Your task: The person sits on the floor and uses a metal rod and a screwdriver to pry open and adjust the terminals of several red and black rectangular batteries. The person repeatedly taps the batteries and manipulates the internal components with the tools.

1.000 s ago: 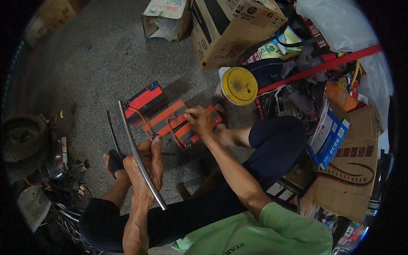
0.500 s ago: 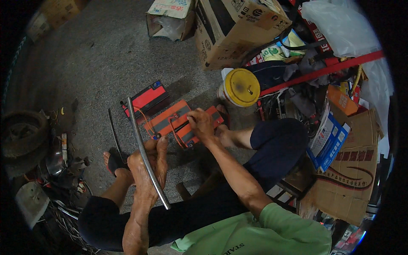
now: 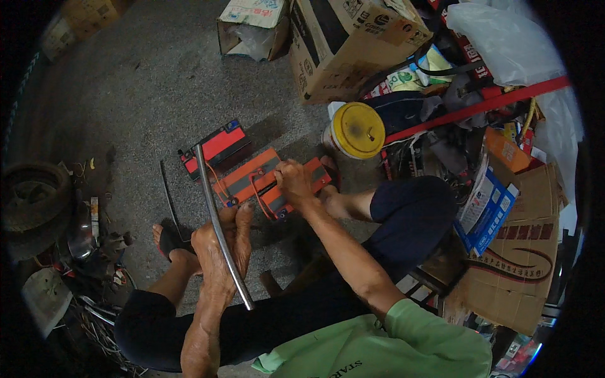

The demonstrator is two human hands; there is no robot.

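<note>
My left hand (image 3: 224, 242) is closed beneath a curved metal tube (image 3: 215, 223), which crosses over it; what its fingers hold is hidden. Its thumb points up toward orange-and-grey batteries (image 3: 242, 170) on the floor, joined by orange cables. My right hand (image 3: 293, 179) is on top of these batteries, fingers curled together near the middle; whatever is in them is too small to make out. A red-and-black battery (image 3: 212, 147) lies just behind them. A thin dark rod (image 3: 167, 195) is left of the tube.
A yellow-lidded bucket (image 3: 356, 128) and cardboard boxes (image 3: 350, 57) stand beyond. Piled clutter, a red bar (image 3: 479, 107) and flattened cardboard (image 3: 513, 271) fill the right side. An old tyre (image 3: 34, 189) and metal scrap lie left. My bent legs surround the batteries.
My left hand and the metal tube have shifted right, the tube's top moving most. My right hand has moved slightly on the batteries. The whole view has shifted a little.
</note>
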